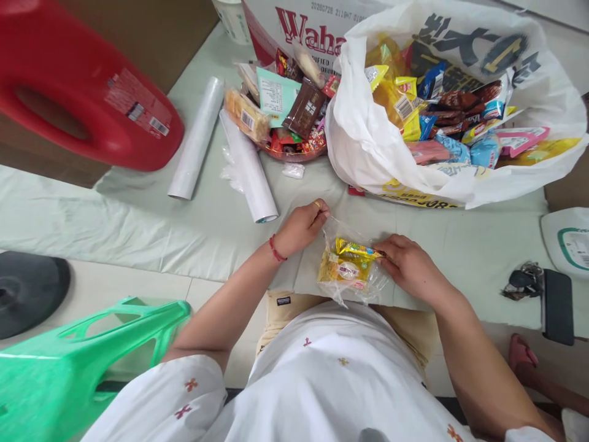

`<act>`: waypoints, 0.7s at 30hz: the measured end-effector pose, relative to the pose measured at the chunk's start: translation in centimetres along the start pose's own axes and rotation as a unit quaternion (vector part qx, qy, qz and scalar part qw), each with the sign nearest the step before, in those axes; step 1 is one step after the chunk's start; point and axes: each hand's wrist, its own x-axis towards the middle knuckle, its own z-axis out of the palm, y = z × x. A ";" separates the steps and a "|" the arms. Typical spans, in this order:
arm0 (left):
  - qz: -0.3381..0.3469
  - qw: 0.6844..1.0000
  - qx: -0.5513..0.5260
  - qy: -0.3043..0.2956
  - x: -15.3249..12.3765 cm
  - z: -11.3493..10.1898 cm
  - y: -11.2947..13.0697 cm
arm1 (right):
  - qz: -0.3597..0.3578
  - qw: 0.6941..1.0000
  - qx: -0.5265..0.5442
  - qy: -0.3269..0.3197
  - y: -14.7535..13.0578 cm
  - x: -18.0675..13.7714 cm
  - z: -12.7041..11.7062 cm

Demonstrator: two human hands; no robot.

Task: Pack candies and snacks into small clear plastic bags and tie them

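Left hand [309,225] pinches the upper left edge of a clear bag [334,290] between thumb and fingers; right hand [409,265] grips the right end of a slim yellow bar [356,248]. The bag lies between the two hands, close to the front edge of the cloth-covered table [294,270], with a larger yellow packet [348,270] visible through its film just below the bar. Main risk, in this inspector's judgement: the film looks thin and is held up at one point, so pressure from the bar's end could crumple or split it. The closeness to the table edge is a second concern, as a slip could send the contents into the lap. Farther out, the white plastic bag [361,126] and the bowl [294,155] are both heaped with snacks, and a knock could spill the upper pieces. At the right, the phone [558,307] beside the keys [524,279] reaches the table edge and could fall if brushed. Obscured items: the clear bag's mouth is hard to trace, so the bar is perhaps only partly inside; lower layers of both heaps are hidden. The red jug [129,101], the carton [308,24] and the white container [568,239] are cut off by the frame.
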 end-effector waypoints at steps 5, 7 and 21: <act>-0.016 1.000 0.009 -0.008 -0.1 0.1 0.2 | -0.029 0.999 -0.021 -0.027 -1.6 0.9 -0.4; -0.025 1.000 0.009 -0.007 -0.1 0.2 0.3 | -0.022 0.997 -0.059 -0.047 -2.6 1.5 -0.4; 0.002 0.974 -0.225 0.018 -0.4 0.5 0.1 | 0.045 0.980 0.141 0.130 -2.7 3.3 3.6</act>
